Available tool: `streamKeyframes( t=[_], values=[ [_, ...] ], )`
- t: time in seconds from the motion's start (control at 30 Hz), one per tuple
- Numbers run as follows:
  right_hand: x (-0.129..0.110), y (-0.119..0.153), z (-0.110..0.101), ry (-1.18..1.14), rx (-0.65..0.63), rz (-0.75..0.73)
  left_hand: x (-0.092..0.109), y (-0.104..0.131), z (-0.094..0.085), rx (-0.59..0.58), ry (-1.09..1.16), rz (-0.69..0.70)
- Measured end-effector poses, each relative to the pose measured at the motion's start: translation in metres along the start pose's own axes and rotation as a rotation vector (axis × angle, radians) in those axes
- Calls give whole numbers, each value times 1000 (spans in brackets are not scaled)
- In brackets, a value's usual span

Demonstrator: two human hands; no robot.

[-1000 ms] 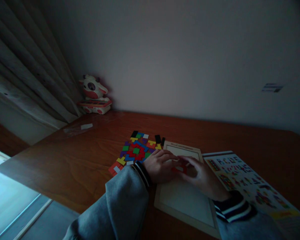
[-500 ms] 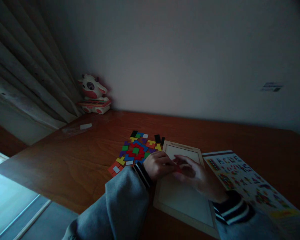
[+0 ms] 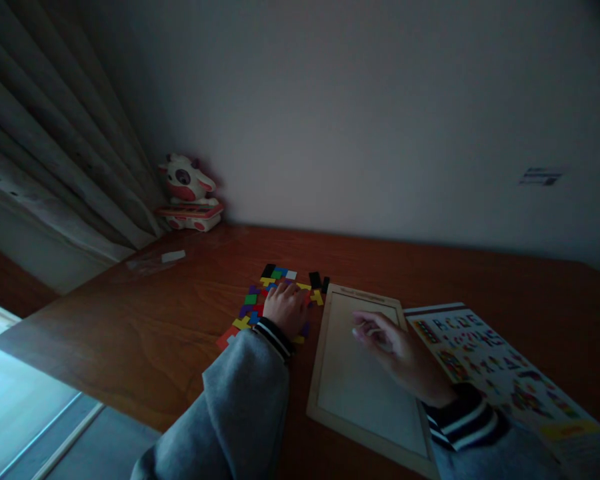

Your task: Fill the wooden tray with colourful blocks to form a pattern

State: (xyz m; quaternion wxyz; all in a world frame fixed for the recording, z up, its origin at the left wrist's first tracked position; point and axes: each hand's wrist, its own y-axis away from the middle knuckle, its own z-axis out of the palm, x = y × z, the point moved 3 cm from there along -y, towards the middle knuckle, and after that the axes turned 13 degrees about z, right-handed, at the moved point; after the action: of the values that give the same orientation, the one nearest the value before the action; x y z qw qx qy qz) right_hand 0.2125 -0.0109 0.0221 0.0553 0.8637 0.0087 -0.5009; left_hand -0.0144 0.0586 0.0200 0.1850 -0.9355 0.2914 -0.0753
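My left hand [image 3: 286, 310] lies palm down over the pile of colourful puzzle pieces [image 3: 251, 299], its fingers stretched out and apart. It covers much of the pile, and whatever is under the fingertips is hidden. My right hand [image 3: 387, 347] hovers above the wooden-framed board [image 3: 347, 380], fingers loosely curled and apart from the thumb, with nothing visible in them. The board's pale inner surface bears no pieces where it shows.
A printed pattern sheet [image 3: 485, 353] lies right of the board. Black pieces [image 3: 315, 280] sit by its upper left corner. A toy cow with a keyboard [image 3: 190, 193] stands at the back left, near a clear plastic wrapper [image 3: 153, 263]. The wall [image 3: 360, 120] borders the table's back.
My left hand has moved left, away from my right hand and onto the pile. The red piece that was between both hands no longer shows there. My right hand has stayed over the board.
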Motion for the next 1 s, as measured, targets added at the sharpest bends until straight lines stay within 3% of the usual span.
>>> streamKeyframes(
  t=[0.1, 0.33, 0.43, 0.57, 0.7, 0.87, 1.0],
  values=[
    [1, -1, 1, 0, -7, -8, 6, 0, 2, -17, 39, 8],
    [6, -2, 1, 19, -11, 0, 8, -1, -11, 83, 205, -37],
    [8, -3, 2, 68, -4, -23, -12, -2, -18, 77, 187, -108],
    [6, -10, 8, 146, 40, -101, -59, -5, -22, 25, 82, -199],
    [-9, -30, 18, 359, 157, -203, -98, -8, -8, -42, 76, -159],
    [-29, -75, 41, 568, 241, -129, -111, -4, 15, -132, 101, -94],
    [-38, -110, 62, 672, 302, -26, -113, 2, 14, -148, 92, -157]
  ],
)
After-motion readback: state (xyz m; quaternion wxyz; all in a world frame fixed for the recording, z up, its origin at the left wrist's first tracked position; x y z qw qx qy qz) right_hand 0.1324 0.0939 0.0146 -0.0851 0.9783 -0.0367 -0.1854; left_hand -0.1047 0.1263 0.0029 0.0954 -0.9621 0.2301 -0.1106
